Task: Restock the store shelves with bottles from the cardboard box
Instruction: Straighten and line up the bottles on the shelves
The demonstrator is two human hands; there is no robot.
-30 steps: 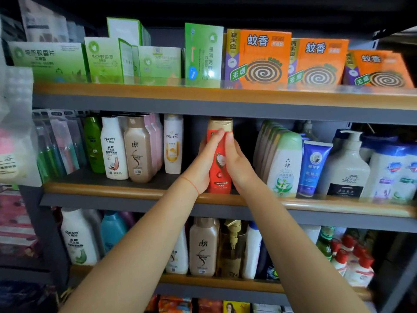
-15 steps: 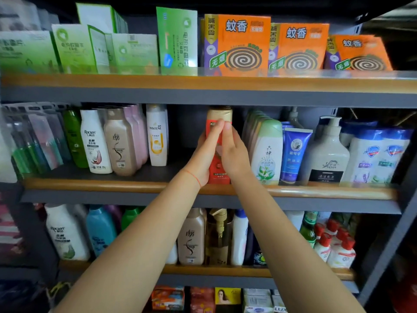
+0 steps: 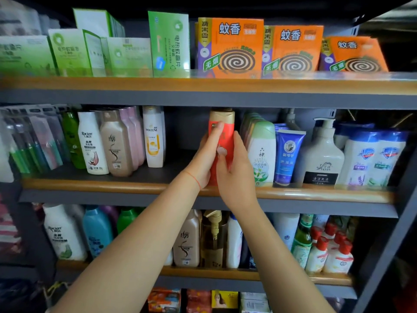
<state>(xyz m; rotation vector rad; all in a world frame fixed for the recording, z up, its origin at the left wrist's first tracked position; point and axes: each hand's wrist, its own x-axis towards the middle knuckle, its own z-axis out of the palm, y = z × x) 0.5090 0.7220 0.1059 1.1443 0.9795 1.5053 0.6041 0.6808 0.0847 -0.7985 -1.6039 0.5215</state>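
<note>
The step in hand seems to be the placing of one bottle on the middle wooden-edged grey shelf (image 3: pixel 140 185). The red plastic bottle with a gold cap (image 3: pixel 222 134) stands on this shelf, in the open gap between the white Pantene bottle (image 3: pixel 154 137) on its left side and the white bottle with a pale green cap (image 3: pixel 262 152) just beside it on the right. The left hand (image 3: pixel 204 159) holds the red bottle from the left side, with the fingers (image 3: pixel 217 129) laid nearly straight up along its front. The right hand (image 3: pixel 234 168) holds it from the right side, with the fingers curled around its edge. The long axis of the bottle is vertical, or very nearly so; the gold cap points up and the base is down, near the front edge of the shelf, though the hands hide the base itself. Which way the label faces I cannot tell with certainty, because the hands cover most of the front. The next move, in my judgement, calls for a small straightening or a push back into the gap, then both hands let go without tipping the neighbour bottles. The cardboard box is not in view.
</note>
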